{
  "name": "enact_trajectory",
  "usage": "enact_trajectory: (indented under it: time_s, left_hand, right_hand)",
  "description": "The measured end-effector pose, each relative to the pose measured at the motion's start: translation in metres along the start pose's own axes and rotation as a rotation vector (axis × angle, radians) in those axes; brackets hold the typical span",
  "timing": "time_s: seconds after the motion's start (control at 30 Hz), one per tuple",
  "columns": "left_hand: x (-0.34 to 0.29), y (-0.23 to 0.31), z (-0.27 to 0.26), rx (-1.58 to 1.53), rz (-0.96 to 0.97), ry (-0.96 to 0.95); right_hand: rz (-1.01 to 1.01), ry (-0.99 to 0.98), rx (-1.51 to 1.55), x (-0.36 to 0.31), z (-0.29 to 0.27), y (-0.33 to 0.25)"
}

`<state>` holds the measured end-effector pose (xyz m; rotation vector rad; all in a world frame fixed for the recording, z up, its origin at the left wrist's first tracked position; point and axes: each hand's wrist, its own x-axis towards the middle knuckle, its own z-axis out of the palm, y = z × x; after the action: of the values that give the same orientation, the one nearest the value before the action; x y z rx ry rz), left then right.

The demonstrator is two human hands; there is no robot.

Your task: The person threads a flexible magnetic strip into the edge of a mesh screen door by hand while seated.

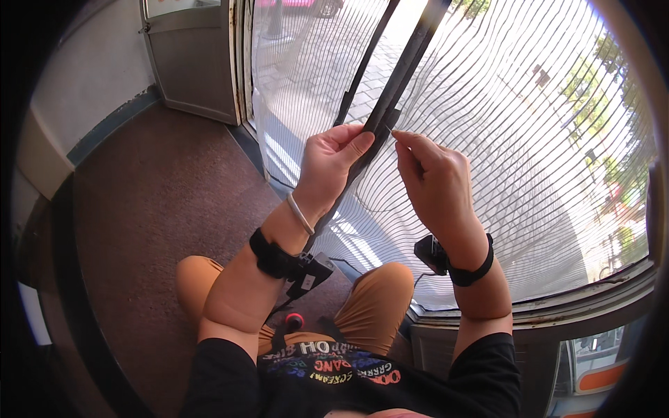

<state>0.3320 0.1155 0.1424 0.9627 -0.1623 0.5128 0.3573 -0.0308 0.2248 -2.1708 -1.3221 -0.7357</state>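
Note:
A striped see-through mesh door curtain [502,139] hangs in front of me, with a dark edge strip [405,66] running down its middle. My left hand [329,164] is closed on this strip, thumb on top and fingers curled behind it. Just right of it, my right hand [435,171] pinches a thin, needle-like sliver [391,129] between thumb and forefinger, close against the strip. The sliver is too small to make out fully. A second dark strip [362,66] edges the left-hand mesh panel [300,76], apart from the one I hold.
A grey door [191,66] stands at the far left beside a pale wall [97,97]. Brown floor [153,202] spreads to my left. The door frame's sill [557,315] curves along the right. A red-and-black round object [295,321] lies between my legs. Paving [380,76] shows outside.

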Motion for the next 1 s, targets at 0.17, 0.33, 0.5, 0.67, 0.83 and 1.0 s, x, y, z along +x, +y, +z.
enact_trajectory:
  time_s: [0.17, 0.33, 0.5, 0.67, 0.83, 1.0]
  left_hand:
    - [0.0, 0.002, 0.0, -0.02, -0.006, -0.001]
    - [-0.002, 0.004, 0.003, -0.018, 0.009, 0.001]
    - [-0.002, 0.002, 0.003, -0.03, 0.027, 0.016]
    - [-0.002, -0.001, 0.004, 0.014, 0.038, 0.027]
    - [-0.003, -0.003, 0.006, 0.023, 0.046, 0.034]
    - [-0.003, -0.006, 0.01, 0.181, 0.149, 0.081]
  right_hand:
    - [0.012, -0.024, 0.008, -0.001, -0.001, -0.003]
    - [0.018, -0.019, 0.019, -0.002, 0.001, -0.003]
    - [0.045, -0.058, 0.007, -0.001, -0.001, -0.004]
    - [0.038, -0.057, 0.001, -0.002, -0.002, -0.004]
    - [0.053, -0.083, -0.012, -0.003, -0.004, -0.003]
    - [0.087, -0.07, -0.017, -0.003, -0.006, -0.007]
